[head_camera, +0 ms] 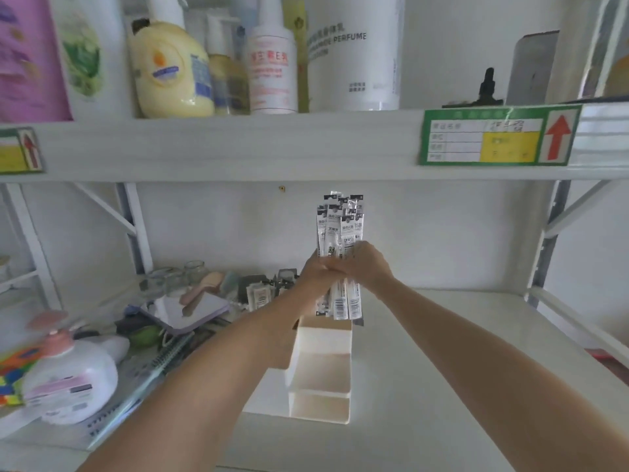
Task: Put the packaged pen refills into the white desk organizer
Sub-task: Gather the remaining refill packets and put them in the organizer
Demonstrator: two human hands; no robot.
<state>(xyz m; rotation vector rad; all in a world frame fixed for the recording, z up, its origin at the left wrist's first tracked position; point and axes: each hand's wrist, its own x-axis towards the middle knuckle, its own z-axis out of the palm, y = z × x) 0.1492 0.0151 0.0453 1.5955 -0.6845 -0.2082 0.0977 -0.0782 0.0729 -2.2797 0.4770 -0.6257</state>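
Observation:
A bundle of several packaged pen refills (338,226), in clear wrappers with black and white print, stands upright in mid-air. My left hand (316,270) and my right hand (369,264) both clasp the bundle around its middle. The lower ends of the refills hang just above the tall back compartment of the white desk organizer (321,369). The organizer is stepped, with lower open compartments toward me. It stands on the white shelf (442,386), partly hidden by my left forearm.
Clutter fills the shelf's left side: a white and pink pump bottle (73,379), a spiral notebook (149,369), a purple-edged mirror (189,310), a brush, glass jars (180,275), small packets (260,294). The upper shelf (238,144) with bottles hangs close above the refills.

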